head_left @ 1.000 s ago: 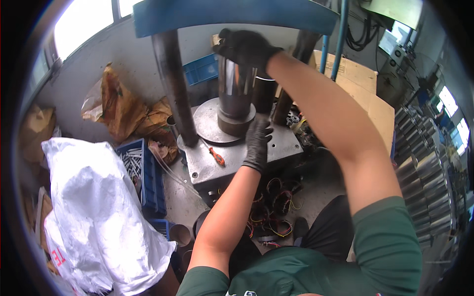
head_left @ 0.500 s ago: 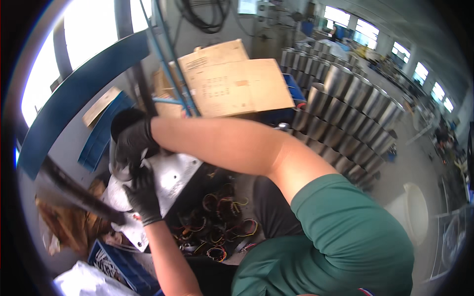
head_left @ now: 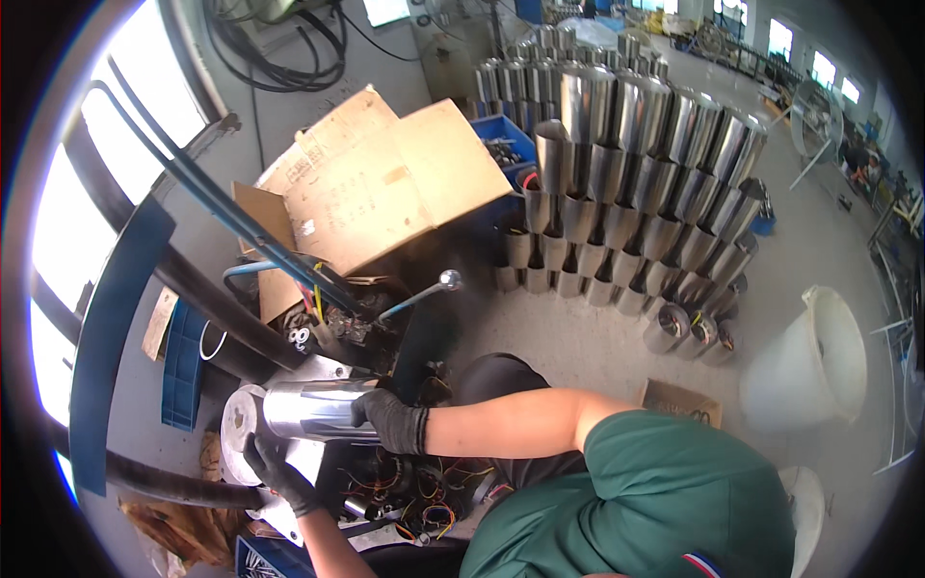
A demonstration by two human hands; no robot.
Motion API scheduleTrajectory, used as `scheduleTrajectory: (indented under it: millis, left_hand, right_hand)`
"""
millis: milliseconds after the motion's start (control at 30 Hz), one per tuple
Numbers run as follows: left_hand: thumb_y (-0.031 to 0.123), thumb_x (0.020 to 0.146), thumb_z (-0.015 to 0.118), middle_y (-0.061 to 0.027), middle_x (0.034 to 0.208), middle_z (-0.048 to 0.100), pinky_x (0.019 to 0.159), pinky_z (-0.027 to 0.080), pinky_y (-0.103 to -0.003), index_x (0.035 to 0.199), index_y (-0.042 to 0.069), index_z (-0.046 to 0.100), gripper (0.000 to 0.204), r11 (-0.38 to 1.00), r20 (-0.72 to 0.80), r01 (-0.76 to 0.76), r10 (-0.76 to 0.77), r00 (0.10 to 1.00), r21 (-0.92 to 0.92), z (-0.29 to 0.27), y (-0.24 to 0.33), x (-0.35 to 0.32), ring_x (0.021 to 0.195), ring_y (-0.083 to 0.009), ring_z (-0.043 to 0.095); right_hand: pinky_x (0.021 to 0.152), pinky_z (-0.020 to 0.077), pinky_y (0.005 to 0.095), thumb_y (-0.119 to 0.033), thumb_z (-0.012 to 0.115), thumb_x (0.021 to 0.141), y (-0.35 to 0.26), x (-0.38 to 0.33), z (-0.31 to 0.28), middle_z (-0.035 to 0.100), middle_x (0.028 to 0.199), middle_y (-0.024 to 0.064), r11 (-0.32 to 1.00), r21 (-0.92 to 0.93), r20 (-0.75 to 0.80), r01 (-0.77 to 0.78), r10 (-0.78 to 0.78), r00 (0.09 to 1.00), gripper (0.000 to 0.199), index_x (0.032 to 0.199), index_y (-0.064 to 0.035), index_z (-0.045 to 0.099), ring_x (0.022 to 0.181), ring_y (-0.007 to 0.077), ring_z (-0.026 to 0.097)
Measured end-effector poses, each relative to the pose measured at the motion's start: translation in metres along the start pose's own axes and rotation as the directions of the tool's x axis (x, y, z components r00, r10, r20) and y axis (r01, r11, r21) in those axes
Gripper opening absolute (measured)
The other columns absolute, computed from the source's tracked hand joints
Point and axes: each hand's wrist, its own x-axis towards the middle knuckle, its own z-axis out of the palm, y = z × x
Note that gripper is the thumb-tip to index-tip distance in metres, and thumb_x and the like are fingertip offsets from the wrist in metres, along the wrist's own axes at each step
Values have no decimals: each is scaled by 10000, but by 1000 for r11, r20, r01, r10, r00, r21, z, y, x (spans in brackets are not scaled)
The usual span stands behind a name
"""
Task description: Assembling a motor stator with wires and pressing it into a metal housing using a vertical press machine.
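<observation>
A shiny metal cylinder (head_left: 323, 409) lies on its side over a pale metal plate (head_left: 332, 369), its left end against a round grey disc (head_left: 241, 432). My right hand (head_left: 393, 422), in a dark glove, is closed around the cylinder's right end. At the lower edge of the disc is my left hand (head_left: 281, 476), also gloved, its fingers apart and touching the disc or just beside it. Several rings of wire with coloured leads (head_left: 424, 506) lie below the plate.
Stacked metal cylinders (head_left: 631, 193) stand at the far right. Behind the plate are a cardboard box (head_left: 385, 183) and a blue lever bar with a ball-ended handle (head_left: 449, 280). A white bucket (head_left: 805, 361) stands at right. A curved blue guard (head_left: 120, 337) rises at left.
The view has swung to the right. My right hand has drawn away from my left, and the metal cylinder now shows in its grip, lying sideways by the disc.
</observation>
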Motion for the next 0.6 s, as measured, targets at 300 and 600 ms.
scheduleTrajectory:
  millis: [300,600]
  left_hand:
    - [388,1028,585,-175,957,701,824,508,-377,1138,-22,655,431,512,322,-180,-202,925,840,54,-13,114,913,-312,661]
    - [207,1021,449,-199,1211,699,924,543,-485,1235,60,668,340,-278,474,-493,-136,870,825,87,2,105,1098,-389,676]
  right_hand:
    - [788,450,366,-100,685,639,27,13,-3,665,880,101,991,72,191,-109,94,977,88,709,-48,684,820,234,567]
    - [709,483,333,-142,704,741,20,23,-14,661,797,48,975,209,118,79,-105,987,58,748,-84,701,769,163,596]
